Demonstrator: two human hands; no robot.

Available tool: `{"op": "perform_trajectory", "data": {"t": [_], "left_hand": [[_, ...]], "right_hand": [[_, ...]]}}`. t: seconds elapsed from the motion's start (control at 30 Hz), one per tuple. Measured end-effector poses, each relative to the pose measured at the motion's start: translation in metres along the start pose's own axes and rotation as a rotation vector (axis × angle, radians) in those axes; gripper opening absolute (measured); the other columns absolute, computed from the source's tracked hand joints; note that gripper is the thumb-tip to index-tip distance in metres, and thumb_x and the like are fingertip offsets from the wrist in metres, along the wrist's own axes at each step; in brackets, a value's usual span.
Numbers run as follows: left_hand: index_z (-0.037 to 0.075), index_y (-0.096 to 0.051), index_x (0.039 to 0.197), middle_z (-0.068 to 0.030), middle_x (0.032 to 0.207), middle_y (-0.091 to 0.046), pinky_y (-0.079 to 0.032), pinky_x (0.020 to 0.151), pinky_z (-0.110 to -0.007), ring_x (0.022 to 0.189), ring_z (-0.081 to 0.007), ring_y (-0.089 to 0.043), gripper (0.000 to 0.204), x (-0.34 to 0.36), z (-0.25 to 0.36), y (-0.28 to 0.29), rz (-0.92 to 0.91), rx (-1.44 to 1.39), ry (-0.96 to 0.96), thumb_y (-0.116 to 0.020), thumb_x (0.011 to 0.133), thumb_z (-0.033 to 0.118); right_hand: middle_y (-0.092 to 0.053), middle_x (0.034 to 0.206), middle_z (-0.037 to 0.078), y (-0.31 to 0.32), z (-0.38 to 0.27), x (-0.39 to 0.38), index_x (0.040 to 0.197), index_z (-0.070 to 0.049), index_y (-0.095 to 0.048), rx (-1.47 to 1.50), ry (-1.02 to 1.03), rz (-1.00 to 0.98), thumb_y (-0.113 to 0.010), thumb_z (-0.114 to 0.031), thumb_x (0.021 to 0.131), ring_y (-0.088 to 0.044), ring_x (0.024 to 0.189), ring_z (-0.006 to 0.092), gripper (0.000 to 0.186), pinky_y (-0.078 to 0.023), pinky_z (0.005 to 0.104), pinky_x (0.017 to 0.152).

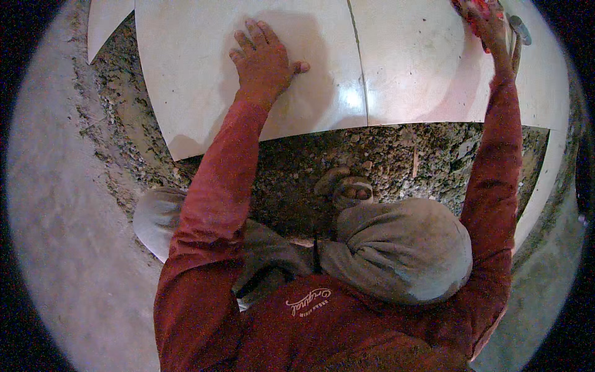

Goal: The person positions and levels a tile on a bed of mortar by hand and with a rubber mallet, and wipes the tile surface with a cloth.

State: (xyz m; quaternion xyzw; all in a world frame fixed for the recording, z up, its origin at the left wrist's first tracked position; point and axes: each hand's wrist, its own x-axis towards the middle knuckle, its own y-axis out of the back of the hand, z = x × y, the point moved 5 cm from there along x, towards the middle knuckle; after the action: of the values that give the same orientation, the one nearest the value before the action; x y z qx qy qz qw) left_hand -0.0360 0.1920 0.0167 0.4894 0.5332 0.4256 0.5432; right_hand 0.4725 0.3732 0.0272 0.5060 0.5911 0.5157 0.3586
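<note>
Pale tile (pixel 192 80) beneath left hand (pixel 263 65), splayed flat, right hand (pixel 494 28) grasping red object (pixel 475 17) farther right

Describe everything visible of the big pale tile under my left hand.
The tile is a large, pale slab with a smooth, glossy face that looks like glazed ceramic. It lies flat, its far side cut off by the picture's edge. The left hand rests on it, palm down and spread, casting a shadow. A glare sits near its lower right corner. Its near edge borders dark, stony ground; a thin, dark seam separates it from the neighbouring tile on the right.
</note>
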Motion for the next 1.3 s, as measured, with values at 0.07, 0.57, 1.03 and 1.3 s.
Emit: {"op": "perform_trajectory", "data": {"t": [0.07,0.57,1.03,1.3], "left_hand": [[-0.015,-0.029,0.153,-0.0363,0.160,-0.028,-0.038,0.107,-0.070,0.143,-0.0577,-0.035,0.127,0.002,0.008,0.004,0.007,-0.017,-0.004,-0.076,0.073,0.072],[-0.012,-0.022,0.156,-0.0357,0.163,-0.021,-0.035,0.112,-0.068,0.147,-0.0562,-0.029,0.128,0.006,0.013,0.012,-0.098,-0.043,0.029,-0.077,0.073,0.070],[-0.013,-0.027,0.155,-0.0344,0.162,-0.026,-0.036,0.109,-0.069,0.146,-0.0550,-0.032,0.133,0.002,0.010,0.002,0.017,-0.024,0.007,-0.074,0.070,0.077],[-0.011,-0.026,0.156,-0.0326,0.164,-0.024,-0.032,0.110,-0.072,0.147,-0.0548,-0.030,0.130,0.008,0.010,-0.003,-0.020,0.002,0.024,-0.072,0.073,0.078]], "right_hand": [[-0.068,0.108,0.019,0.005,-0.031,0.012,0.124,-0.003,-0.065,0.567,-0.188,0.068,-0.075,-0.026,0.090,-0.063,0.103,0.0342,0.042,-0.049,0.0487,0.089],[-0.063,0.127,0.020,-0.040,-0.289,0.234,0.129,-0.012,-0.068,-0.013,0.236,0.187,-0.074,-0.045,0.088,-0.059,0.118,0.0366,0.053,-0.046,0.0495,0.100],[-0.052,0.143,0.013,-0.048,-0.283,0.013,0.138,-0.022,-0.060,-0.046,0.267,-0.011,-0.075,-0.049,0.084,-0.050,0.131,0.0431,0.062,-0.050,0.0621,0.094],[-0.054,0.137,0.015,-0.021,-0.291,-0.233,0.132,-0.020,-0.064,0.017,0.197,-0.347,-0.078,-0.034,0.082,-0.057,0.117,0.0473,0.053,-0.051,0.0565,0.094]]}}
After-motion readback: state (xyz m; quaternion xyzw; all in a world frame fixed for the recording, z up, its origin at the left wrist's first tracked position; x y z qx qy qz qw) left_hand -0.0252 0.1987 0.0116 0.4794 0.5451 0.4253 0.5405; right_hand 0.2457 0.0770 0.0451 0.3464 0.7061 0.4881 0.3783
